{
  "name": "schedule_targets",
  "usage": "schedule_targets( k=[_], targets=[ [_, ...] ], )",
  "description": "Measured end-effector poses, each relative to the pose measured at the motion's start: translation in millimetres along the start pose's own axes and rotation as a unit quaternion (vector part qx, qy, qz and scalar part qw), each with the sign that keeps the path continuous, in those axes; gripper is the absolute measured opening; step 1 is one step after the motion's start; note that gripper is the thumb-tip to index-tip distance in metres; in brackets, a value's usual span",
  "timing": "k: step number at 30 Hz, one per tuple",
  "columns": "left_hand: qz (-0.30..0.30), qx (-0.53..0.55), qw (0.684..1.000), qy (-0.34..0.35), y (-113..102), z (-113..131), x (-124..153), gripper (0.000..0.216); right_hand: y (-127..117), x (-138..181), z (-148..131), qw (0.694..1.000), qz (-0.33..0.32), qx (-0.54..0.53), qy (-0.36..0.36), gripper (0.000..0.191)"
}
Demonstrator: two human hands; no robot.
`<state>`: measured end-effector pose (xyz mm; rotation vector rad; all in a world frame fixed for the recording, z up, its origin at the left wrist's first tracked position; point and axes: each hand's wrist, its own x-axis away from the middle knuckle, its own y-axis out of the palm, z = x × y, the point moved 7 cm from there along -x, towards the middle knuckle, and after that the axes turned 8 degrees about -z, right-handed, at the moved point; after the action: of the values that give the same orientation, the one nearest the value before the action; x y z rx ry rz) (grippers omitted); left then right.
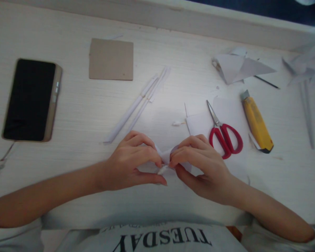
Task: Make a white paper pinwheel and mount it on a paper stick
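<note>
Both my hands meet at the near middle of the pale wooden table [76, 115]. My left hand [131, 161] and my right hand [199, 164] each pinch one end of a small folded piece of white paper [166, 155] held between them. Fingers of both hands are curled tight on it, thumbs underneath. Most of the paper is hidden by my fingers.
Red-handled scissors [224, 134] lie on a white sheet [199, 122] just right of my right hand, beside a yellow utility knife [257, 122]. White paper strips [138, 105], a cardboard square [111, 58] and a black phone [30, 99] lie left. Folded paper shapes [238, 66] sit far right.
</note>
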<state>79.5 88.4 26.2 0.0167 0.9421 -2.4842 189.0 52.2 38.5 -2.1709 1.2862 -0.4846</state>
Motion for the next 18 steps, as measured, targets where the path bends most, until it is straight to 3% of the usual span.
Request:
schedule_targets(
  k=[18],
  targets=[
    [0.034, -0.050, 0.998, 0.011, -4.2, -0.8, 2.6, 0.031, -4.4, 0.0, 4.3, 0.999, -0.026, -0.010, 0.035, 0.011]
  ],
)
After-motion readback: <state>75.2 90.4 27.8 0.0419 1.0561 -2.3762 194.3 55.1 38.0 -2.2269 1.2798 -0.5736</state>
